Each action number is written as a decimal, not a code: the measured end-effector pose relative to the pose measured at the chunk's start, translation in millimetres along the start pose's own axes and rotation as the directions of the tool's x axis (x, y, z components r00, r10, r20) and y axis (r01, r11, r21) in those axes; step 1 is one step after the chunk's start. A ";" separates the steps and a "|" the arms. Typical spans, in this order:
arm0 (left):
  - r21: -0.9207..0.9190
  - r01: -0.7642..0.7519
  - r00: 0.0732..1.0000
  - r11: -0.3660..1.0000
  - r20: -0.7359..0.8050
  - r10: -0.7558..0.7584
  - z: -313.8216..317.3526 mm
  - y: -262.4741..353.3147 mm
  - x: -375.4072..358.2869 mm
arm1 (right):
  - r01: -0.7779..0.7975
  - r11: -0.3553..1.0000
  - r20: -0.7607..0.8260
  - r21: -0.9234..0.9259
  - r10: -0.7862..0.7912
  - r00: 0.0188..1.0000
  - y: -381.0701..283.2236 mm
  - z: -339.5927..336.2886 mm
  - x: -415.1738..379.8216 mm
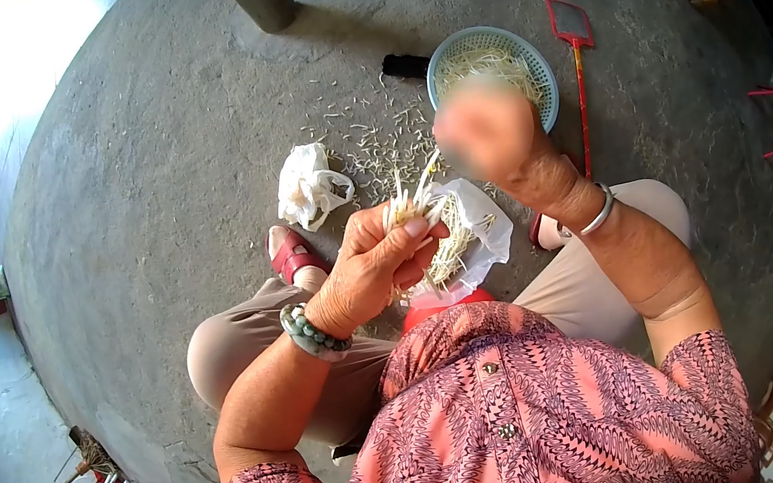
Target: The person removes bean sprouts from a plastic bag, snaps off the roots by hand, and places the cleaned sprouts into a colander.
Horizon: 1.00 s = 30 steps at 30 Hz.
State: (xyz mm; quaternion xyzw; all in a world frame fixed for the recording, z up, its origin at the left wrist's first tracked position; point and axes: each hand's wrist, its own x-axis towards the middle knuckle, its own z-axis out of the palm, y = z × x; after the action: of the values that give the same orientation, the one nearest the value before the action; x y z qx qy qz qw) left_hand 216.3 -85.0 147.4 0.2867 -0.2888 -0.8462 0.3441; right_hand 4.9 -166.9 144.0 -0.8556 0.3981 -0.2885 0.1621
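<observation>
Well, the person's left hand (379, 258) is closed around a bunch of thin white sprouts (414, 202), thumb pressed across them, their ends poking out at the far side. The right hand (488, 129) is up beside those ends, but it's blurred, so I can't tell whether it grips anything. Just below the bunch, more pale sprouts (450, 257) lie in an open white translucent plastic bag (501, 249). Farther off to the right, a round light-blue perforated plastic basket (550, 94) holds another heap (500, 67). Short whitish scraps (382, 148) litter the grey concrete floor (144, 179), near a crumpled white plastic bag (304, 184) on the left; a red-framed fly swatter (578, 80) lies right of the basket.
</observation>
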 end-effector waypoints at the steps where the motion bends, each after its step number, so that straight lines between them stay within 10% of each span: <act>1: -0.011 0.011 1.000 1.000 -0.007 -0.011 0.4 0.7 -1.1 | -0.046 0.993 -0.036 0.107 0.050 0.998 -3.4 3.8 -0.1; 7: -0.027 0.006 1.000 1.000 0.015 -0.006 -3.7 3.2 -4.4 | -0.372 0.819 0.255 0.436 0.283 0.924 -13.7 -7.8 -2.5; 11: -0.052 -0.015 1.000 0.999 0.024 0.016 -2.2 4.3 -5.9 | -0.585 0.266 0.371 0.766 0.560 0.741 -6.9 2.7 -7.3; 14: -0.074 -0.064 0.997 0.995 0.038 0.067 -0.9 7.7 -6.0 | -0.695 0.186 0.520 0.695 0.538 0.663 -5.6 -3.0 -12.0; 15: -0.064 -0.068 0.996 0.996 0.047 0.071 -3.4 7.7 -6.1 | -0.514 0.630 0.403 0.583 0.325 0.855 -1.1 8.1 -12.6; 22: -0.052 -0.072 0.997 0.996 0.021 0.074 -4.2 9.7 -6.5 | -0.746 0.306 0.745 0.592 0.147 0.651 -12.6 5.2 -24.8; 26: -0.074 -0.090 0.996 0.993 -0.017 0.089 -2.9 8.7 -4.3 | -0.728 0.375 0.741 0.574 0.142 0.657 -7.4 -0.5 -26.2; 30: -0.067 -0.070 0.995 0.995 -0.080 0.064 -3.6 7.2 -2.3 | -0.218 0.962 0.439 0.166 0.126 0.890 6.9 11.4 -46.6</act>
State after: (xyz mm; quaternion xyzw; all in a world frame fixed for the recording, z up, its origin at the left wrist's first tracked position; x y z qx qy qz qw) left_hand 223.1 -88.6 150.5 0.2972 -0.2549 -0.8320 0.3931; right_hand -16.1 -134.6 114.6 -0.8369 0.3948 -0.1205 0.3594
